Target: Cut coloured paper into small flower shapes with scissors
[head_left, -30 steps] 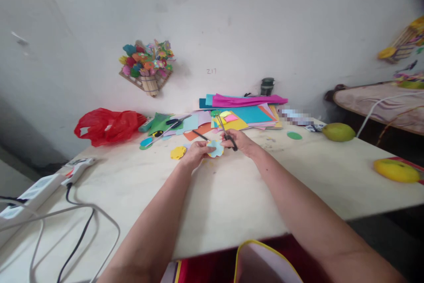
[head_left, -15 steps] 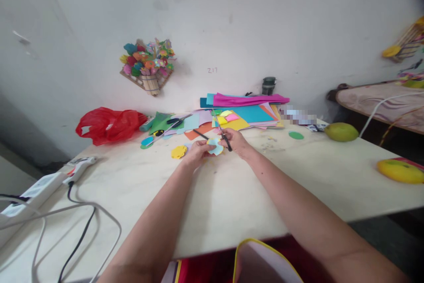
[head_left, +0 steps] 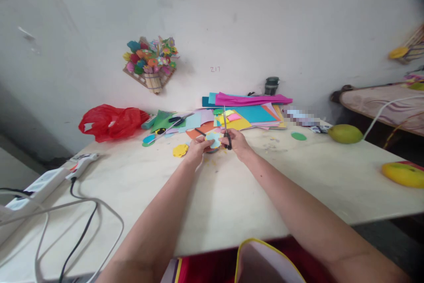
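Note:
My left hand (head_left: 196,150) is closed, pinching a light-blue paper cutout (head_left: 213,139) with a yellow edge. The cutout is roughly round with a wavy outline. My right hand (head_left: 239,144) is closed around the dark handles of a pair of scissors (head_left: 227,135), whose blades point away from me toward the paper pile. Its fingertips also reach the right edge of the cutout. Left of my left hand lies a yellow scalloped paper cutout (head_left: 180,150) on the table. A dark slim stick (head_left: 200,132) lies just behind the held cutout.
Stacked coloured paper sheets (head_left: 258,115) lie along the wall, with a second pair of scissors (head_left: 180,119) on their left. A red plastic bag (head_left: 112,123) and a power strip (head_left: 39,186) with cables are at left. A green mango (head_left: 345,133) and a yellow mango (head_left: 402,174) lie at right.
The scissors have swung from a leftward slant to nearly upright in view. The light-blue cutout has turned and shifted slightly left and up. The whole view has shifted a little.

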Tool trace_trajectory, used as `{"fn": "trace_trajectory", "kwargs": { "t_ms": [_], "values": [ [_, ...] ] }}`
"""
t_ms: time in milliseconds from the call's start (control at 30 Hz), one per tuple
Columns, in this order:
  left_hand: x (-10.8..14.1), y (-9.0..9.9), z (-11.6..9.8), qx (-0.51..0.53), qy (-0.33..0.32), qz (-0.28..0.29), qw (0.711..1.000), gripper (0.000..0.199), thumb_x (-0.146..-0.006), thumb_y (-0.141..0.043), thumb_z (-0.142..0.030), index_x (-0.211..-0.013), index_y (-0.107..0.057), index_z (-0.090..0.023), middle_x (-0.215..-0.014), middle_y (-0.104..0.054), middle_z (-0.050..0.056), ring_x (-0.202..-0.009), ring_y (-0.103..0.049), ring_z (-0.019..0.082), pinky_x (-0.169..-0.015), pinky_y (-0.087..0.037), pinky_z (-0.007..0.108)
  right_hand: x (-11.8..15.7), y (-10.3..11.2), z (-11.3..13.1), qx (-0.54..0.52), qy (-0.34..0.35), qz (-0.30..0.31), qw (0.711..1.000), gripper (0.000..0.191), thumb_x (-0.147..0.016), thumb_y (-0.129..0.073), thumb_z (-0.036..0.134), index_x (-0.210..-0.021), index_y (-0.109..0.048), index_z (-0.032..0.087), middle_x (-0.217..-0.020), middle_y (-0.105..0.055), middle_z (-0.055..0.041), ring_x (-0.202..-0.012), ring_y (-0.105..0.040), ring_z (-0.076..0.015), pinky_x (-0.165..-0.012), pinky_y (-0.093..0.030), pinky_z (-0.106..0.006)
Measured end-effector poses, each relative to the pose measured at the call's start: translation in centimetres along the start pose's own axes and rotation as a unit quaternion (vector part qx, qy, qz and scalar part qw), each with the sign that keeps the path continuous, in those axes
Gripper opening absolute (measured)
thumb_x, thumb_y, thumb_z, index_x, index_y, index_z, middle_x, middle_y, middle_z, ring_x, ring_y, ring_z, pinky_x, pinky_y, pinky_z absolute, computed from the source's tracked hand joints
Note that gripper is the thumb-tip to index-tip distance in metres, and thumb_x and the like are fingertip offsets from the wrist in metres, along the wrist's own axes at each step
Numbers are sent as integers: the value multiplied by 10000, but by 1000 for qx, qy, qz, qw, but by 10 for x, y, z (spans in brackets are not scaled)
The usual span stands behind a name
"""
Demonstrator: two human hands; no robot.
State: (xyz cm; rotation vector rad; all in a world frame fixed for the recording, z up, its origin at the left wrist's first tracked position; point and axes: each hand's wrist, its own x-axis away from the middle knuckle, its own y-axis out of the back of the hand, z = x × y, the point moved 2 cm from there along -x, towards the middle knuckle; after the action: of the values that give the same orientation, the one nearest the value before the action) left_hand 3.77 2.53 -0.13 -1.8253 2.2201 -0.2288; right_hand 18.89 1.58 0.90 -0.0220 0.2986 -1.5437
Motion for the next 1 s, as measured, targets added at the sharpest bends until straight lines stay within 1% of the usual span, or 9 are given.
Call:
{"fn": "trace_trajectory", "kwargs": {
  "t_ms": [100,167,267,367,467,600,700,833,1000],
  "values": [
    [0,3,-4,15,-16,-29,999,267,-498,-798,-259,-669,-666,-102,-661,-669,64,-614,-632,173,-667,-530,312,1,8,5,39,-21,25,999,322,-568,-734,314,-777,-527,181,-529,-547,49,-412,-503,-89,-442,-421,-233],
    [0,6,-6,21,-26,-45,998,270,-498,-799,-271,-661,-660,-108,-669,-669,59,-627,-634,173,-671,-530,314,2,14,7,83,-35,66,994,263,-655,-683,372,-719,-529,168,-536,-564,22,-404,-512,-89,-397,-379,-213],
    [-2,12,-7,17,-39,-68,997,261,-508,-789,-274,-671,-666,-112,-682,-671,54,-633,-633,161,-643,-523,282,3,22,10,137,-56,127,981,302,-686,-671,414,-661,-517,155,-526,-573,2,-386,-502,-82,-361,-329,-196],
    [-4,16,-7,22,-46,-80,995,244,-514,-778,-264,-676,-673,-115,-685,-675,52,-635,-630,156,-634,-520,268,5,28,12,173,-75,183,965,325,-709,-654,442,-664,-507,155,-518,-582,-12,-377,-487,-85,-359,-334,-203],
    [-5,18,-8,36,-50,-89,994,237,-511,-772,-246,-687,-678,-117,-679,-676,48,-628,-627,149,-637,-522,262,6,36,17,205,-64,228,950,341,-737,-627,460,-655,-504,154,-523,-586,-16,-390,-491,-87,-376,-351,-208],
    [-7,21,-9,55,-47,-101,992,213,-517,-763,-227,-676,-666,-125,-681,-680,49,-641,-635,152,-650,-524,261,9,46,25,240,-62,289,925,329,-779,-574,448,-678,-548,135,-542,-598,-25,-406,-495,-90,-391,-358,-213],
    [-7,22,-9,74,-43,-100,991,185,-513,-761,-203,-638,-647,-129,-663,-675,47,-650,-642,162,-669,-529,278,9,52,26,244,-88,316,913,279,-769,-572,401,-764,-593,123,-536,-595,-13,-410,-497,-101,-406,-381,-226],
    [-5,21,-10,82,-26,-99,991,175,-506,-749,-176,-642,-653,-122,-663,-679,57,-643,-641,167,-661,-529,285,8,54,23,263,-120,331,898,270,-745,-589,376,-837,-603,123,-529,-593,5,-401,-496,-94,-414,-394,-221],
    [-5,20,-8,69,-15,-87,994,190,-496,-750,-169,-644,-649,-106,-638,-660,38,-577,-607,131,-611,-517,256,8,50,17,291,-129,339,885,312,-730,-605,407,-871,-596,128,-533,-589,21,-384,-482,-72,-382,-346,-191]
  ]
}}
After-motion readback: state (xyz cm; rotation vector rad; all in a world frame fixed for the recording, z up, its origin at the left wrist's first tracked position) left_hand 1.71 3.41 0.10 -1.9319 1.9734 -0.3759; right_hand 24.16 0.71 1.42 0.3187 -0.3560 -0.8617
